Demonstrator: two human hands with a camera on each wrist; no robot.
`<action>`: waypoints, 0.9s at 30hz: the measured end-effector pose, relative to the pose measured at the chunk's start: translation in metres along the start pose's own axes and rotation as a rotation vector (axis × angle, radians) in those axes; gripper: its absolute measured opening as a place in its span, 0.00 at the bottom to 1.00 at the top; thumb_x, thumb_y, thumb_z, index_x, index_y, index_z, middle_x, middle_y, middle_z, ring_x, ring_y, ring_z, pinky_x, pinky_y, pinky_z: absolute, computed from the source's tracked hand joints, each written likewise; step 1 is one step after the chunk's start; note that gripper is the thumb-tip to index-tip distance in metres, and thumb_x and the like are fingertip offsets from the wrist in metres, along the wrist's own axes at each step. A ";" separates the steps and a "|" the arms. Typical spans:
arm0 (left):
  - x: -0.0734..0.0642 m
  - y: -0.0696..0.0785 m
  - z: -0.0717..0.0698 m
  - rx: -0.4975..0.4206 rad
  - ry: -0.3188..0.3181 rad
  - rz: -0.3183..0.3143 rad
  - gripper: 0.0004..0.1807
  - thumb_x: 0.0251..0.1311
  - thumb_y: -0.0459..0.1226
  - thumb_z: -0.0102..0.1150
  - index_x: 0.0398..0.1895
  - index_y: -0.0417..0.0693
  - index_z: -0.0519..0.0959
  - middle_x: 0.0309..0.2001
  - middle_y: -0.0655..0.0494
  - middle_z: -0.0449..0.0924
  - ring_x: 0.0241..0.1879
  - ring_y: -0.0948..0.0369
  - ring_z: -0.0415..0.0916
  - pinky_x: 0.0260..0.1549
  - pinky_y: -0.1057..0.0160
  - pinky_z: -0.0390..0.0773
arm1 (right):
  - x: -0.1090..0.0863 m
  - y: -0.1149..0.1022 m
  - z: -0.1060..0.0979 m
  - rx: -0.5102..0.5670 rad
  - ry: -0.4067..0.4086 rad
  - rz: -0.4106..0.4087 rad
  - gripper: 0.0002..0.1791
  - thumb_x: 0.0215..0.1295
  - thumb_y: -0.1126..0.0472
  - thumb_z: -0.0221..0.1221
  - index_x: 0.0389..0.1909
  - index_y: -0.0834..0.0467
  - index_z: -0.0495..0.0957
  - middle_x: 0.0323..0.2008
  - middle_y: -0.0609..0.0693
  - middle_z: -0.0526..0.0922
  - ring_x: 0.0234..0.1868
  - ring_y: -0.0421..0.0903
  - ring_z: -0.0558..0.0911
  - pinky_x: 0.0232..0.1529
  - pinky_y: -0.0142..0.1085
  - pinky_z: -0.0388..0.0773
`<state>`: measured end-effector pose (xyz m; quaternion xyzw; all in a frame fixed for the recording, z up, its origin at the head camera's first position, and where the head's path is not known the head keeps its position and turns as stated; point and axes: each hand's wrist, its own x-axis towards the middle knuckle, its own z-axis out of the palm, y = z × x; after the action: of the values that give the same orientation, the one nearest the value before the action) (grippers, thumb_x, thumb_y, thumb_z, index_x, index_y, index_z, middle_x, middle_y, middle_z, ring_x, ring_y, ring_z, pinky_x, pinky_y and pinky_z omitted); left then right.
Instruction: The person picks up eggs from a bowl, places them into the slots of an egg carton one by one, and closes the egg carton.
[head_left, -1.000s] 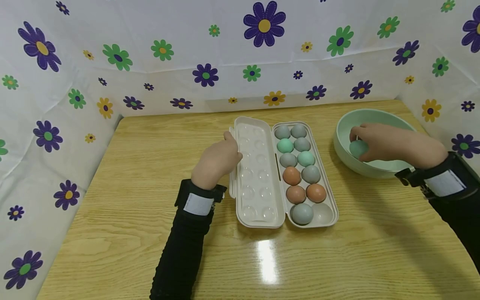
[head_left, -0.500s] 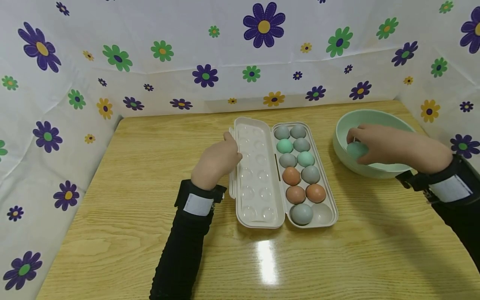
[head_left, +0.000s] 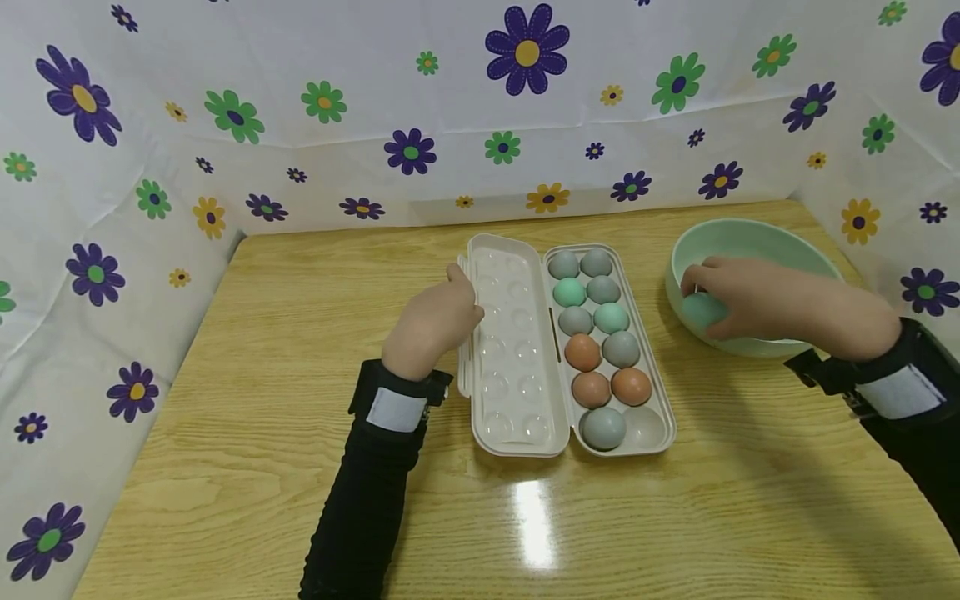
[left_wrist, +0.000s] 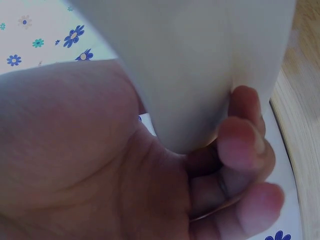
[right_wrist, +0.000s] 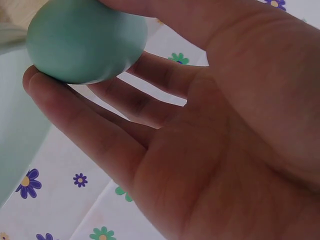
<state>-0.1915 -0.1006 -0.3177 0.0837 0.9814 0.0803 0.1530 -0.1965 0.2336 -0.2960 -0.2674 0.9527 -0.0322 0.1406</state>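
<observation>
My right hand (head_left: 765,300) pinches a green egg (head_left: 703,312) between thumb and fingertips, over the left side of a pale green bowl (head_left: 750,229). In the right wrist view the egg (right_wrist: 87,42) sits at the fingertips, clear of the palm. My left hand (head_left: 435,327) grips the outer edge of the opened lid (head_left: 513,333) of an egg carton. Up close in the left wrist view, curled fingers (left_wrist: 242,150) wrap the lid's white edge (left_wrist: 185,90). Grey, green and brown eggs fill the carton's right half, except for one bare cup (head_left: 645,428) at the near right corner.
The carton and bowl stand on a wooden table (head_left: 247,467), the bowl to the right of the carton. A flower-patterned white cloth (head_left: 450,100) rises behind the table and along both sides.
My right hand has moved left with the green egg, from inside the bowl toward its near left rim. The left hand and carton stay in place.
</observation>
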 end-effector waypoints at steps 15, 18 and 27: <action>0.001 0.000 0.000 0.010 0.003 0.000 0.40 0.71 0.42 0.45 0.73 0.22 0.43 0.16 0.53 0.68 0.14 0.60 0.69 0.10 0.69 0.58 | -0.008 -0.018 0.002 0.034 0.022 -0.059 0.20 0.50 0.62 0.69 0.45 0.59 0.76 0.42 0.57 0.80 0.41 0.49 0.78 0.45 0.51 0.81; 0.001 0.000 0.000 0.008 0.002 -0.007 0.40 0.71 0.42 0.45 0.73 0.22 0.43 0.16 0.53 0.68 0.15 0.60 0.69 0.10 0.69 0.59 | -0.009 -0.022 0.002 0.041 0.023 -0.062 0.20 0.50 0.62 0.69 0.45 0.58 0.76 0.43 0.56 0.81 0.41 0.49 0.78 0.44 0.51 0.82; 0.001 0.000 0.000 0.007 0.005 -0.005 0.40 0.71 0.41 0.45 0.73 0.21 0.43 0.16 0.53 0.68 0.15 0.60 0.69 0.10 0.69 0.58 | -0.017 -0.039 0.000 0.028 -0.019 -0.042 0.23 0.52 0.59 0.69 0.50 0.56 0.75 0.48 0.55 0.79 0.41 0.49 0.79 0.41 0.49 0.83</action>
<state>-0.1922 -0.1001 -0.3181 0.0818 0.9822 0.0767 0.1505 -0.1637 0.2092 -0.2866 -0.2855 0.9450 -0.0460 0.1528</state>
